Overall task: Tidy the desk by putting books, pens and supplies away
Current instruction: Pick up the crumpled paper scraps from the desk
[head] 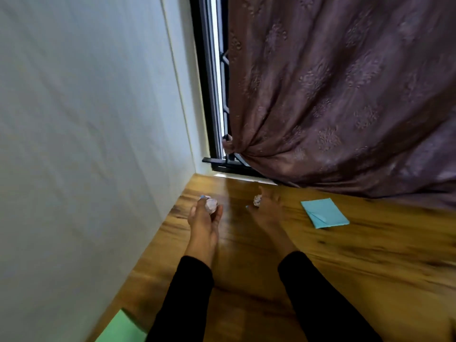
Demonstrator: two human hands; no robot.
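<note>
no legible text anywhere

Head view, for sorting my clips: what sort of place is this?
Likely a home desk corner: a wood-grain desk top against a plain white wall, a patterned purple curtain over a dark-framed window.

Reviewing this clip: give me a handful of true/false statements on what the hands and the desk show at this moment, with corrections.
1. The left hand holds a crumpled paper ball in its grip. True.
2. The right hand rests flat on the blue paper pad. False: it is at a second paper ball, apart from the pad.
3. A green sheet lies at the desk's near left edge. True.
4. The curtain is pulled fully aside, baring the whole window. False: it covers most of it, leaving a strip at the left.
5. Both sleeves are black. True.
</note>
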